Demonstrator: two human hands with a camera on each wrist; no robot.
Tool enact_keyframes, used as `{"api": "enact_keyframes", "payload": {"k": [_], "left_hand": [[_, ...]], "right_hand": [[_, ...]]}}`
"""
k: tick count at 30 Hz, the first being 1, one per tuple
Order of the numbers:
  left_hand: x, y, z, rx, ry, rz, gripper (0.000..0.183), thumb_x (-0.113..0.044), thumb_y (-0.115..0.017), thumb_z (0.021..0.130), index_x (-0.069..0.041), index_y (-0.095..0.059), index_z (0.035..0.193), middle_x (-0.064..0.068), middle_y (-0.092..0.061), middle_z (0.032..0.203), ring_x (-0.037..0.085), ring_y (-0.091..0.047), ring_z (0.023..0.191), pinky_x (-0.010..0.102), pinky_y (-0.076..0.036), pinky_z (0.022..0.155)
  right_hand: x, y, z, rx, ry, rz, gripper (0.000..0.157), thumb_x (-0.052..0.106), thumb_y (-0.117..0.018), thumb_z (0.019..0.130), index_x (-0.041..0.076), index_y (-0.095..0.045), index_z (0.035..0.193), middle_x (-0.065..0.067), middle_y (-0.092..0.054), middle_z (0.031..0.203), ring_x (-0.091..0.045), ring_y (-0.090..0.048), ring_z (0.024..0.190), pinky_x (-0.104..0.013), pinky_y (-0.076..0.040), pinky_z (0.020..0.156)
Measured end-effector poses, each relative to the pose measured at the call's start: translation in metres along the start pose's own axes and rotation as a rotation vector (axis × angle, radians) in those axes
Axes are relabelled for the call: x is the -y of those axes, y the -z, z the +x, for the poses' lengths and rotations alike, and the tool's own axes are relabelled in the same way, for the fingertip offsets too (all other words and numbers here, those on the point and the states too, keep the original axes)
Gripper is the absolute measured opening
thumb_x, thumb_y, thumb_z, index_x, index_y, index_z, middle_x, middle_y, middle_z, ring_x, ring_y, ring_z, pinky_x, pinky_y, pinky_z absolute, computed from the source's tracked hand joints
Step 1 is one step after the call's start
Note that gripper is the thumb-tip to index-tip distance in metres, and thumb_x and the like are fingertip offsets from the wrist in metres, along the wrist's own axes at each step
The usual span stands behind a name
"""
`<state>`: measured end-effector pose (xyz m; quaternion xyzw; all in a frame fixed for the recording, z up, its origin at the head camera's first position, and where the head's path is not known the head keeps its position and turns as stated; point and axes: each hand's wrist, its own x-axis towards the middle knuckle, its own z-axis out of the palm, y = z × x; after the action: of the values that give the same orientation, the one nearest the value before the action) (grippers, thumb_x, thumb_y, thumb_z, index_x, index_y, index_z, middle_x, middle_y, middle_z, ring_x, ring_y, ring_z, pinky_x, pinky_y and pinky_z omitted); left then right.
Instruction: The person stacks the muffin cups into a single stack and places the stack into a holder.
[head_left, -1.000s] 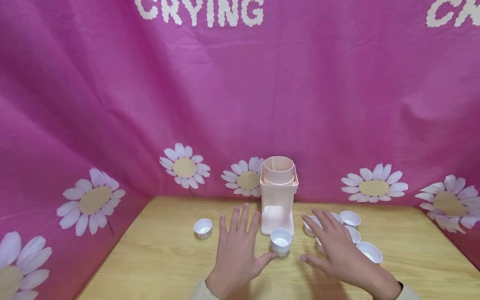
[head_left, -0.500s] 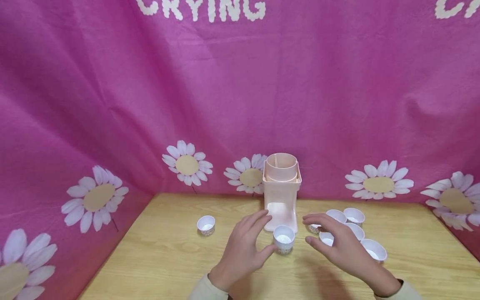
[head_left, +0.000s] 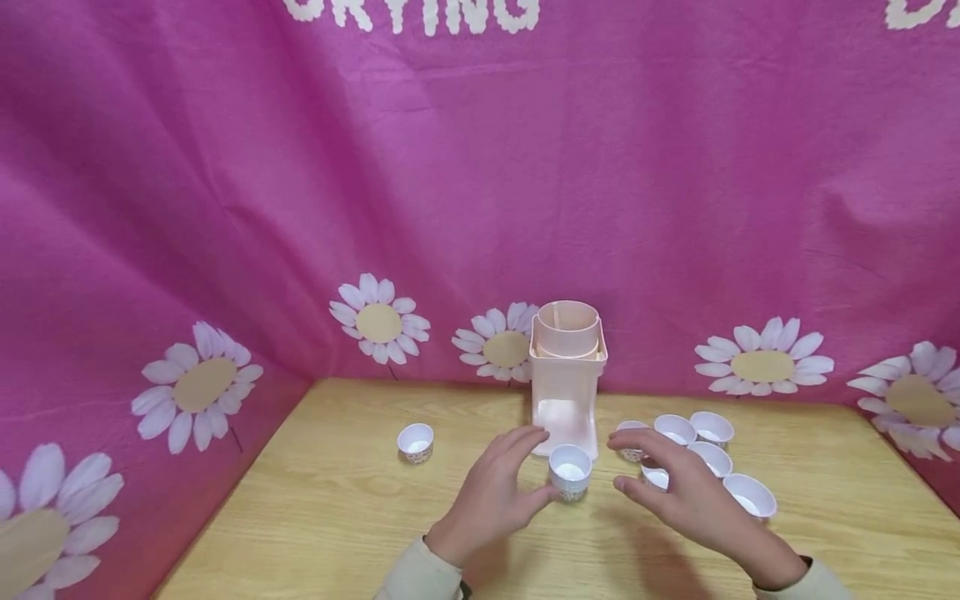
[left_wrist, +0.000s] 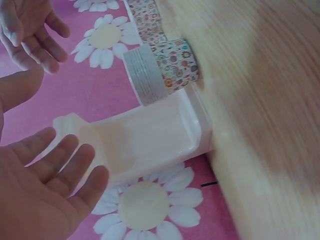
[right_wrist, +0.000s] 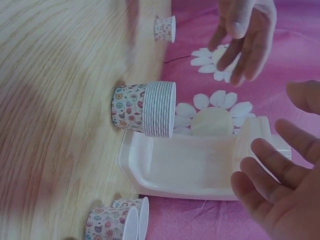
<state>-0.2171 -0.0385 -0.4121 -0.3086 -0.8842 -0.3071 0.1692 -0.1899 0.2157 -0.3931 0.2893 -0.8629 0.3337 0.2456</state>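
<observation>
A nested stack of patterned paper cups (head_left: 570,475) stands upright on the table, between my two hands. My left hand (head_left: 491,496) hovers left of it, fingers gently bent and holding nothing. In the left wrist view, its fingers (left_wrist: 67,165) are apart from the stack. To the right, my right hand (head_left: 686,496) is held in the air with thumb and fingers spread, partly hiding some loose cups (head_left: 711,458). Right behind the stack is a pale pink cup dispenser (head_left: 566,371) with a round tube at its top and an open niche below.
One paper cup (head_left: 416,443) stands alone on the left of the wooden table (head_left: 322,500). Several more cups, among them a front one (head_left: 750,497), are grouped on the right. A pink curtain (head_left: 637,183) printed with daisies hangs behind the table.
Both hands, earlier spread flat with fingers pointing forward, have turned with palms facing inward around the stack and fingers bent. The head view has tilted slightly downward. Cups and dispenser stay put.
</observation>
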Motion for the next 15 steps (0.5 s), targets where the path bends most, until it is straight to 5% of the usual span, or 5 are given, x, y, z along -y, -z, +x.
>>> {"api": "enact_keyframes", "payload": {"k": [10, 15], "left_hand": [[0.002, -0.013, 0.002, 0.133, 0.098, -0.011, 0.065, -0.028, -0.081, 0.081, -0.012, -0.054, 0.139, 0.003, -0.056, 0.143, 0.024, -0.055, 0.130, 0.043, -0.047, 0.107], [0.003, -0.020, 0.011, 0.150, 0.122, -0.031, 0.070, -0.030, -0.082, 0.080, -0.011, -0.052, 0.140, 0.005, -0.056, 0.144, 0.025, -0.053, 0.132, 0.044, -0.045, 0.109]], "right_hand": [[-0.010, -0.004, -0.005, -0.008, 0.002, -0.047, 0.040, 0.008, -0.082, 0.076, 0.014, -0.068, 0.114, 0.001, -0.072, 0.109, 0.003, -0.060, 0.105, -0.031, -0.057, 0.079], [-0.011, -0.003, -0.006, -0.029, -0.011, -0.092, 0.041, 0.011, -0.083, 0.075, 0.018, -0.069, 0.113, 0.005, -0.072, 0.109, 0.002, -0.059, 0.107, -0.013, -0.047, 0.089]]}}
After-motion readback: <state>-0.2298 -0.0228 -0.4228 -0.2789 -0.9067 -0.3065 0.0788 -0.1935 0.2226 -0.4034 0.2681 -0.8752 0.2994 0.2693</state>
